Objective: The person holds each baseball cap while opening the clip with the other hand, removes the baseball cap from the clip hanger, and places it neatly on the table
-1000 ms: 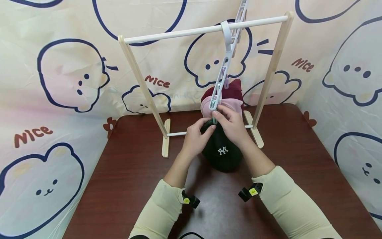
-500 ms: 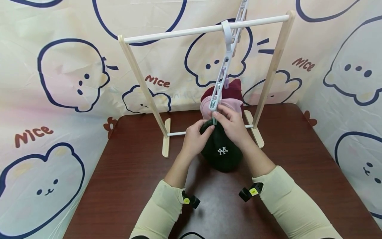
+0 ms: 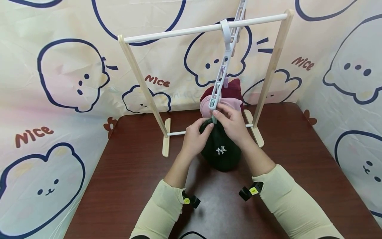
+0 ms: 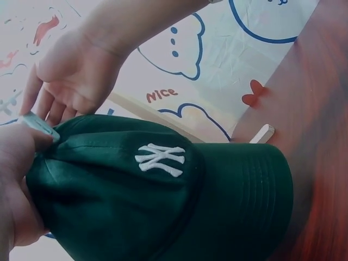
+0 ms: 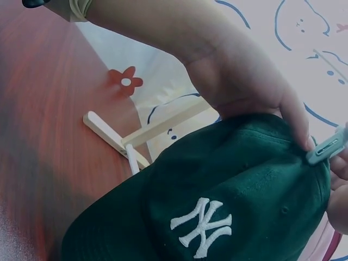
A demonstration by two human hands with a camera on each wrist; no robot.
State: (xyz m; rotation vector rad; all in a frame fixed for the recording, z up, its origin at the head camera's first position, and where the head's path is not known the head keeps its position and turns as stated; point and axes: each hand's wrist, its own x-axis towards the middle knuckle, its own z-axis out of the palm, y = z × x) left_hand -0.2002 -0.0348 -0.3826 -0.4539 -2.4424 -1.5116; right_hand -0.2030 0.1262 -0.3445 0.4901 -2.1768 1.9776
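A dark green baseball cap [image 3: 221, 151] with a white embroidered logo hangs brim down between both hands. My left hand [image 3: 194, 137] pinches the cap's crown at its top left, the thumb close to a pale green clip [image 4: 41, 126]. With thumb and fingers my right hand [image 3: 232, 124] holds that clip, at the lower near end of a white clip hanger [image 3: 219, 86]. The clip sits at the crown's top, against the fabric. In the right wrist view the clip [image 5: 329, 149] touches the cap; how deep its jaws grip is hidden.
The hanger hooks over the white rod [image 3: 185, 32] of a wooden rack [image 3: 276, 59]. Behind the green cap hang a pink cap [image 3: 206, 106] and a dark red one [image 3: 235, 88]. Below lies a brown table [image 3: 134, 189]; a printed cloth [image 3: 74, 126] stands behind it.
The cap has shifted very slightly up and to the left. Both hands keep their hold, with hardly any movement.
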